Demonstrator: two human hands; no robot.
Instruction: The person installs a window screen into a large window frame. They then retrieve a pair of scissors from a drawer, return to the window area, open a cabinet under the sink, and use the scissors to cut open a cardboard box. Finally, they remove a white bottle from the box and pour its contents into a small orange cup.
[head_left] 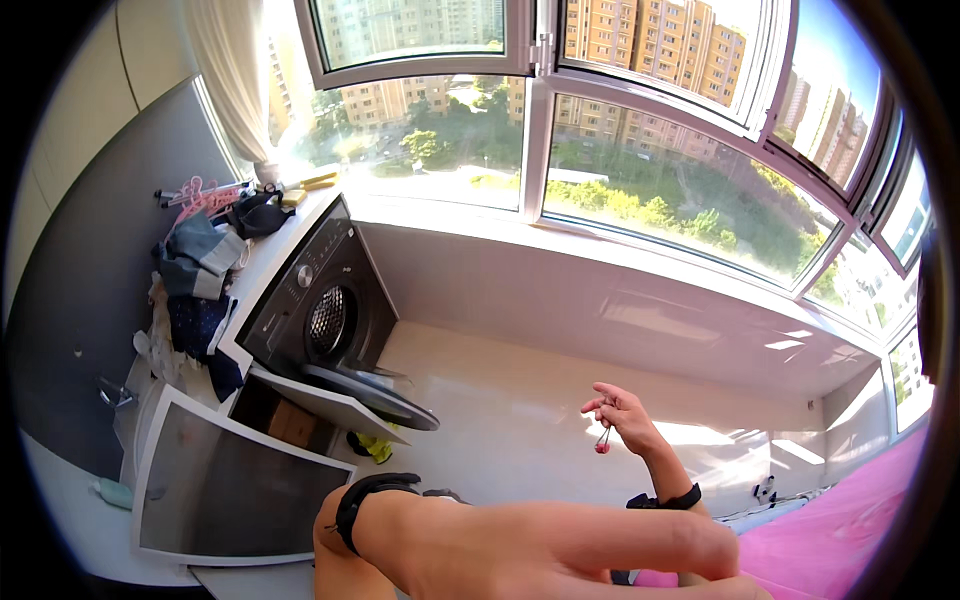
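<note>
My left hand (pixel 560 545) is large in the foreground at the lower edge, back side up. Its fingers stretch to the right with a gap between them, and some run past the picture's edge. A black band (pixel 350 515) circles that wrist. Farther off, right of the middle, my right hand (pixel 622 415) is raised above the pale floor. From its partly curled fingers hangs a thin loop with a small red bead (pixel 602 448); its exact kind is too small to tell. Another black band (pixel 690 497) sits on the right wrist.
A dark front-loading washing machine (pixel 325 310) stands at left, its round door (pixel 400 405) swung open. Clothes (pixel 200 255) and pink hangers (pixel 205 197) lie on the counter above. Framed cabinet doors (pixel 235 490) stand open nearer me. Pink fabric (pixel 850 520) fills the lower right; windows (pixel 660 200) line the far wall.
</note>
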